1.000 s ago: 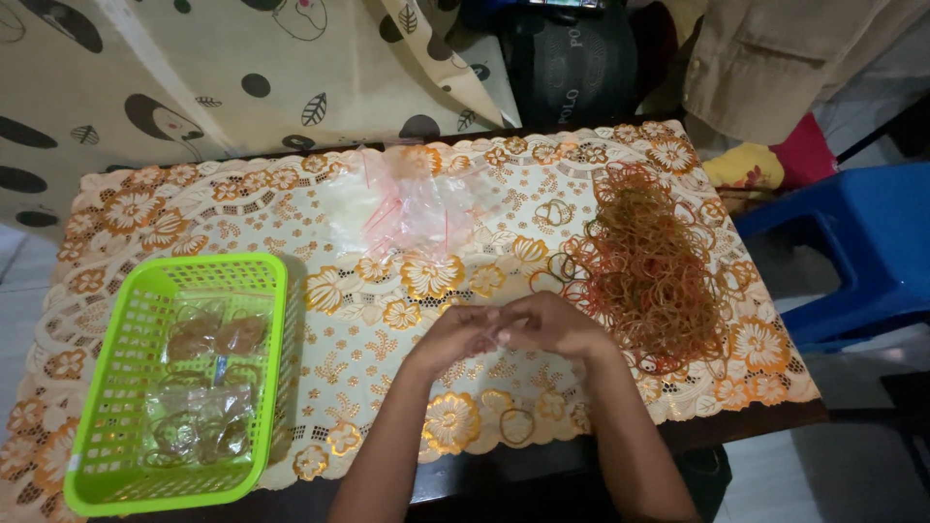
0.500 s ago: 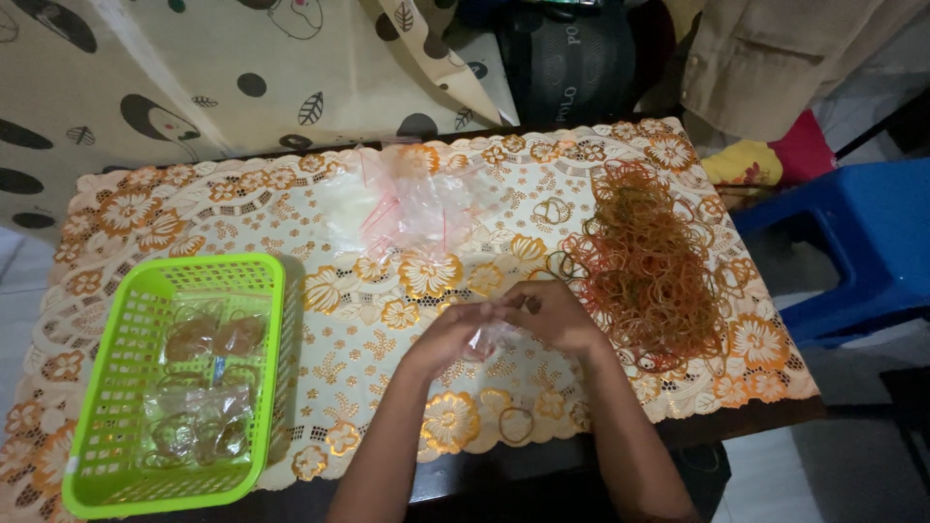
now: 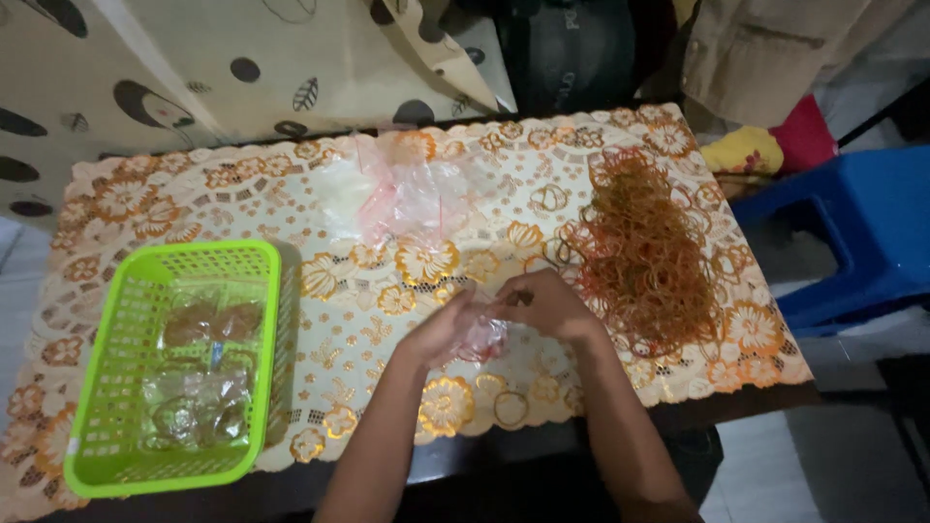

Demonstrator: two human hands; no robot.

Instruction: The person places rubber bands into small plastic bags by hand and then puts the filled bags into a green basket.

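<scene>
Small clear plastic bag [image 3: 481, 334] pinched between left hand [image 3: 441, 331] and right hand [image 3: 544, 303], fingers closed on its mouth, above the floral tablecloth [image 3: 368, 291]. Rubber band pile [image 3: 644, 254] just right; green basket [image 3: 174, 363] of filled bags far left. Best handled with bag mouth held wide, contents pushed well down before sealing.

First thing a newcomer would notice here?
Probably the big heap of rubber bands at the table's right side, then the green basket of filled bags at the left. Between them, the left hand and right hand pinch a small clear bag.
</scene>
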